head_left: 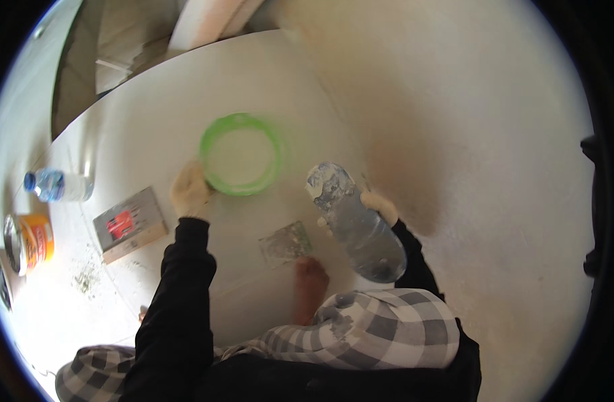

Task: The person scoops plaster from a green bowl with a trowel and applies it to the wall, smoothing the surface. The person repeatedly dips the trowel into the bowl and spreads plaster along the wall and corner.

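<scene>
A green ring-shaped thing (240, 191), blurred at its right side, is in front of me against the white surface. My left hand (192, 193), in a pale glove, is closed on its lower left rim; some fingers are hidden. In my right hand (381, 206), also gloved, is a long, round-ended grey translucent plastic thing (364, 234), somewhat like a bottle. Whitish paste crusts its far end. The right fingers wrap its sides, with fingertips showing at its left edge. Between my arms lies a flat greyish square piece (285, 245) with speckled marks.
At the left stand a clear water bottle (59, 185) with a blue cap and an orange-and-white tub (31, 241). Near my left forearm is a grey box (131, 224) with a red patch. Crumbs (86, 278) are scattered nearby. My bare foot (311, 281) is below the square piece.
</scene>
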Demonstrator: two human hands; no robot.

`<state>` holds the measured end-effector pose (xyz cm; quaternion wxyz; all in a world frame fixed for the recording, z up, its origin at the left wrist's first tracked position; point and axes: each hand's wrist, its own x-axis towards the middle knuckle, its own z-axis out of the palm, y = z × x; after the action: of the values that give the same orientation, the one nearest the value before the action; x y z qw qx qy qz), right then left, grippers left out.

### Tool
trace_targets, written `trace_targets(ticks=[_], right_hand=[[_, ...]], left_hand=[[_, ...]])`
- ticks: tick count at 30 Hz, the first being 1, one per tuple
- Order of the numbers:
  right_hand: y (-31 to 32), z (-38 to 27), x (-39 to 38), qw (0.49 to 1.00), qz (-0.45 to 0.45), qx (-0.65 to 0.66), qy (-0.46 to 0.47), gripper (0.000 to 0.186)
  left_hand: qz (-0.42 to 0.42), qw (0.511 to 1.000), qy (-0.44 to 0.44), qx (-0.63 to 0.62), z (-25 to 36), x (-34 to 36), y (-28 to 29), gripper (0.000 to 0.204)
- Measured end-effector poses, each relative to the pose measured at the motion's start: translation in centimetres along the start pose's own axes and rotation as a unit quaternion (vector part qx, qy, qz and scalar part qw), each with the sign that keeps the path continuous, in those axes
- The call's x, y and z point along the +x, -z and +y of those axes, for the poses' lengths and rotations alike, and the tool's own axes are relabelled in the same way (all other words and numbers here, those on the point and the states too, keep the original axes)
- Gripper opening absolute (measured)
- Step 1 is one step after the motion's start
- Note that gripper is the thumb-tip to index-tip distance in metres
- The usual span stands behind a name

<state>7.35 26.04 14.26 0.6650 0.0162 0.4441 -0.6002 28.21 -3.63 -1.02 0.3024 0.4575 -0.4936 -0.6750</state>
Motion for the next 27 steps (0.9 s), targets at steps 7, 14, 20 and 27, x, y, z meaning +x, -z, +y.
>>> trace_targets(ticks=[7,14,20,27], right_hand=[[3.9,5.6,-2.7,0.990,0.024,0.113,0.085,0.068],[-1.9,1.0,5.2,0.582,0.024,-0.706,0.402,0.061],[-6.4,-0.9,8.8,0.389,-0.002,-0.860,0.331,0.053],[-6.7,-3.7,5.2,0.708,0.001,-0.700,0.091,0.054]], left_hand=[[0.074,0.992,0.056,0.083,0.1,-4.8,0.6,0.043],[-0.096,0.974,0.063,0.195,6.0,2.5,-0.2,0.040],[-0.135,0.938,0.030,0.316,9.1,4.5,-2.4,0.031],[-0.166,0.911,-0.075,0.369,7.2,4.7,-1.6,0.033]])
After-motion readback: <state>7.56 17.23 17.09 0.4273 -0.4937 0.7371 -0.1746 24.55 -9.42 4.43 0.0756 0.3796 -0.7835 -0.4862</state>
